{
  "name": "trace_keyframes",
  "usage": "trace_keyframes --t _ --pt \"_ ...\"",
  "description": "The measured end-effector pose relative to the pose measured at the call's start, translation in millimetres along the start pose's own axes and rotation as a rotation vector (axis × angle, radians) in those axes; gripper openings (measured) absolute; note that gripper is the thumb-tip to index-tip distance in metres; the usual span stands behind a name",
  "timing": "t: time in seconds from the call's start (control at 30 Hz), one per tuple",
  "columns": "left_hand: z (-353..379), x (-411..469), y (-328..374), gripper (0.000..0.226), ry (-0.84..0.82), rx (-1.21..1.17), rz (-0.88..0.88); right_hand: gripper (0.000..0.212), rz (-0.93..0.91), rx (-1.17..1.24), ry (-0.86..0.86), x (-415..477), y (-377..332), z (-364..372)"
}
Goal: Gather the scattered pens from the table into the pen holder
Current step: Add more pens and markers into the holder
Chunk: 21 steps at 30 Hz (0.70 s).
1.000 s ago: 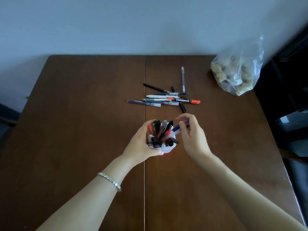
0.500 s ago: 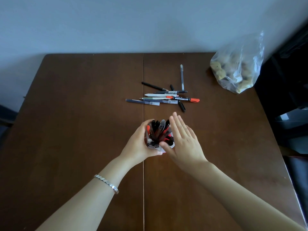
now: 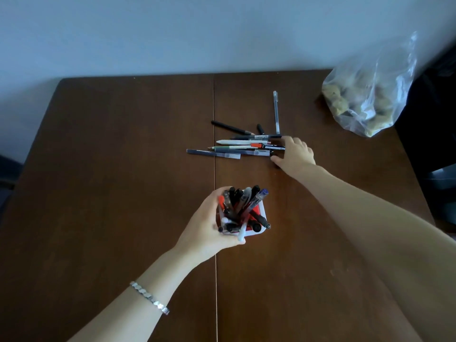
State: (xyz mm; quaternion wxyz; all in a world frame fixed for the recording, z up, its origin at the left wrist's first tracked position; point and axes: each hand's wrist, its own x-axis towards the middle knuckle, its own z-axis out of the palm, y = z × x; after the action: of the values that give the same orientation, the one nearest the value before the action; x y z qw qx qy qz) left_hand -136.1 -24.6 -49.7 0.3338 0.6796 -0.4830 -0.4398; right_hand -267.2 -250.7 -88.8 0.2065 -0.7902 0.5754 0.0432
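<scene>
A white pen holder (image 3: 262, 211) with a red inside stands near the middle of the brown table (image 3: 111, 169), crammed with several black, red and blue pens. My left hand (image 3: 206, 227) is wrapped around its left side. Farther back lies a pile of scattered pens (image 3: 237, 147), with a black pen (image 3: 229, 127) and a clear pen (image 3: 276, 112) at its edges. My right hand (image 3: 297, 154) rests at the right end of the pile, fingers spread over the pen tips and thumb touching a short black pen. It covers the orange-capped end of one pen.
A clear plastic bag (image 3: 365, 95) with lumpy beige contents sits at the back right corner. A seam runs down the table's middle. A dark chair stands beyond the right edge. A silver bracelet (image 3: 149, 297) is on my left wrist.
My right hand put the blue pen into the holder, then moved away from it to the right end of the pile. My left hand stayed on the holder.
</scene>
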Motion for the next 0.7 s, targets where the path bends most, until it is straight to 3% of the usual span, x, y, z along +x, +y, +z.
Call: trace_keyframes --t 0.1,0.2,0.37,0.5,0.6,0.7 --pt "0.8 0.8 -1.6 0.076 0.002 -0.028 0.006 0.044 0.002 -0.127 -0.018 2.0 -3.4 15.4" --pt "1.5 0.4 -1.8 0.073 -0.009 -0.054 -0.002 0.034 0.041 -0.106 0.012 -8.0 -3.1 29.8" --pt "1.5 -2.5 -3.4 0.081 -0.013 -0.041 -0.005 0.022 0.217 0.169 -0.12 -53.1 9.0 28.3" --pt "1.6 -4.7 -4.5 0.083 -0.007 -0.04 0.005 0.009 0.194 0.309 -0.237 -119.5 42.8 6.2" --pt "2.2 -5.4 -2.7 0.083 0.003 -0.065 0.001 0.014 0.143 0.301 -0.357 -166.3 61.0 -19.4" --pt "2.4 -5.2 -0.7 0.079 0.005 -0.069 -0.008 0.022 0.151 0.493 -0.382 -198.8 57.5 -49.1"
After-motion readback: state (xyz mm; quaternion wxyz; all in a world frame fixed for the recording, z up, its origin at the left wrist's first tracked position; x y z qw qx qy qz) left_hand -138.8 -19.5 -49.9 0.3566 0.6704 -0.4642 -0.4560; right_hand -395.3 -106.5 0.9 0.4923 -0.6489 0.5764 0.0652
